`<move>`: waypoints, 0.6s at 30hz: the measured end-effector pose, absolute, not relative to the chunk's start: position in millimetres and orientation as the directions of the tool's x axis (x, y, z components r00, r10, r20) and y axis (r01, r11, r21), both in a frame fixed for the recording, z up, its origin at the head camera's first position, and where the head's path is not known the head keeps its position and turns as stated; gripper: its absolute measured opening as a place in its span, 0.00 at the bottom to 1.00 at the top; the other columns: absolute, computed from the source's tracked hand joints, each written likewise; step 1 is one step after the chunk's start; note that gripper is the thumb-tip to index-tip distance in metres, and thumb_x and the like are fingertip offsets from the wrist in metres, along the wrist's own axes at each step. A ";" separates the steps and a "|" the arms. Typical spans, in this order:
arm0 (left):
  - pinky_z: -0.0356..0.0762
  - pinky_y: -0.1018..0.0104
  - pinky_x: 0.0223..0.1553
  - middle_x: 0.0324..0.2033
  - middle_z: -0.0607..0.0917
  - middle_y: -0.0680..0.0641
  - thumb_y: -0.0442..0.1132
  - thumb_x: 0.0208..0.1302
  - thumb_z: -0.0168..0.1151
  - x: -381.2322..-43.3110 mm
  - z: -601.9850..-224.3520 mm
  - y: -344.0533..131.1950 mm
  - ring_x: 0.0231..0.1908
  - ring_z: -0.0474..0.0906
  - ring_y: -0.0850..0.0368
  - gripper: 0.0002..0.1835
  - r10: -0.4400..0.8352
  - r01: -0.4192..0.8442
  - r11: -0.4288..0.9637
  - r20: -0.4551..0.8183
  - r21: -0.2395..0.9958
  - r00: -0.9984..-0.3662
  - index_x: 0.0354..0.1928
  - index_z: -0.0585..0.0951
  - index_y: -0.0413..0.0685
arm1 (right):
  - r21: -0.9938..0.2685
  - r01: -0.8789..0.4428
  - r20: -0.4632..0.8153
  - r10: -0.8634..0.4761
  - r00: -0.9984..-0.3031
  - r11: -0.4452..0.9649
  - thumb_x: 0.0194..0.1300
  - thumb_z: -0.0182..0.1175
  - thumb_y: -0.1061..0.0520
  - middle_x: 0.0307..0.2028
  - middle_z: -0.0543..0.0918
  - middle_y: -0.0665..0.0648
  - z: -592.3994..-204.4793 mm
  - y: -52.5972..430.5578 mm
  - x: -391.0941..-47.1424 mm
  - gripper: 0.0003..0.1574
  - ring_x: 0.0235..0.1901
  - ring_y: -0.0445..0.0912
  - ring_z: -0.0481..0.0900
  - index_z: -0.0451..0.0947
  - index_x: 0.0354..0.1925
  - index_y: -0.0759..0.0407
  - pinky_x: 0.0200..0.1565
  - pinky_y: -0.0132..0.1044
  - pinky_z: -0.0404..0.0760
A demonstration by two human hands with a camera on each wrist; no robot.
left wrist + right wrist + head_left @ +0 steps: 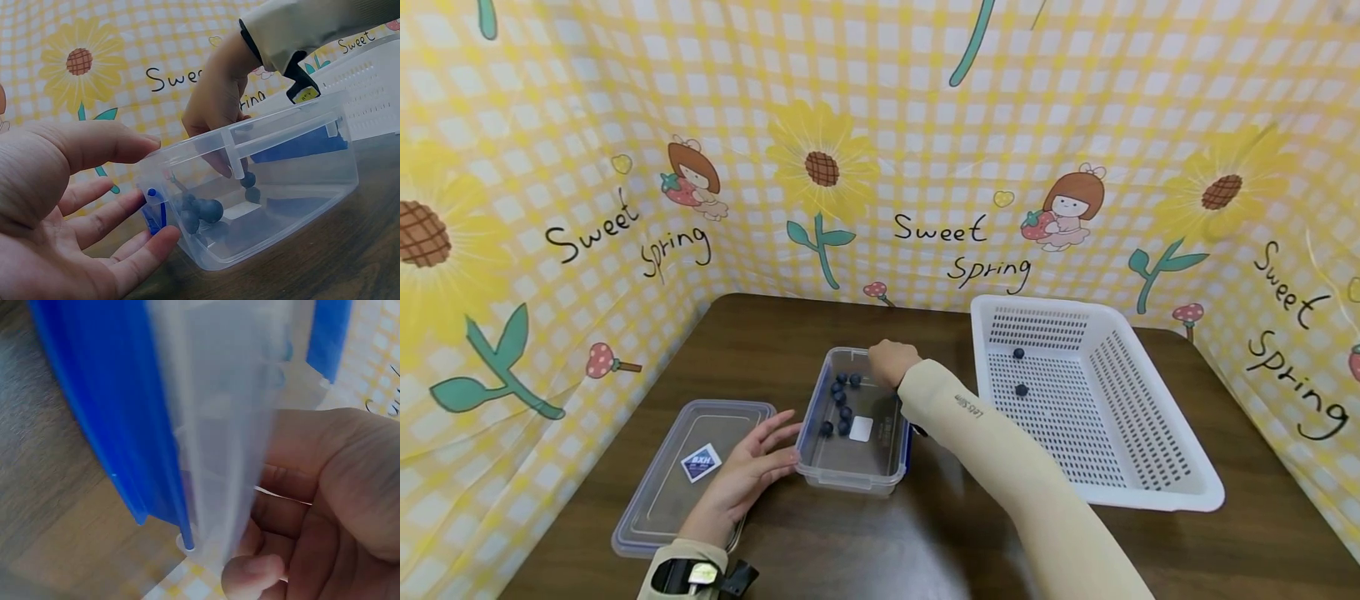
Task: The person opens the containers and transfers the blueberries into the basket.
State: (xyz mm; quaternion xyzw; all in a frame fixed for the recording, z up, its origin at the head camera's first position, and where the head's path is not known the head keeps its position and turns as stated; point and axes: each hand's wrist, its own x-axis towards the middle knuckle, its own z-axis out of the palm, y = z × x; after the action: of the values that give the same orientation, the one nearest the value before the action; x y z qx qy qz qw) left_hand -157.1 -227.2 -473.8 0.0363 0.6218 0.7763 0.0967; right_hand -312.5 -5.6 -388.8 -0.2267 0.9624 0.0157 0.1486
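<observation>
A clear plastic container (pixel 850 477) with blue side latches stands on the table, several blueberries (pixel 840 398) lying along its left part. My right hand (pixel 892 362) reaches over its far right corner with fingers curled down inside. In the left wrist view, a blueberry (pixel 248 179) is at that hand's fingertips; in the right wrist view the container wall partly covers the fingers. My left hand (pixel 75 206) steadies the container's left side, thumb at the rim and fingers loosely extended against the wall and blue latch (pixel 153 212).
A clear lid (pixel 662 492) with a blue-and-white label lies left of the container, partly behind my left forearm. On the right stands a white perforated basket (pixel 1150 492) holding two blueberries (pixel 1021 390). Yellow checked cloth (pixel 925 167) hangs around the dark wooden table (pixel 820 550).
</observation>
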 end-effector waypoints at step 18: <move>0.79 0.65 0.46 0.62 0.72 0.42 0.24 0.67 0.59 -158.3 -473.7 -228.1 0.43 0.78 0.58 0.39 0.192 -0.127 -0.196 -0.089 0.972 -0.977 0.75 0.53 0.35 | 0.200 -0.545 -0.187 -0.515 -0.837 0.814 0.68 0.57 0.62 0.36 0.86 0.53 -402.2 -8.1 -305.0 0.11 0.31 0.45 0.82 0.86 0.38 0.55 0.31 0.45 0.84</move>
State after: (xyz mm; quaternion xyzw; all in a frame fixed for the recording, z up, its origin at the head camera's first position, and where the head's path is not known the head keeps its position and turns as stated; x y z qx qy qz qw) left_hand -158.3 -228.1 -473.7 0.0260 0.6256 0.7729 0.1031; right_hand -305.0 -8.1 -402.2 -0.2787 0.9504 0.1232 0.0621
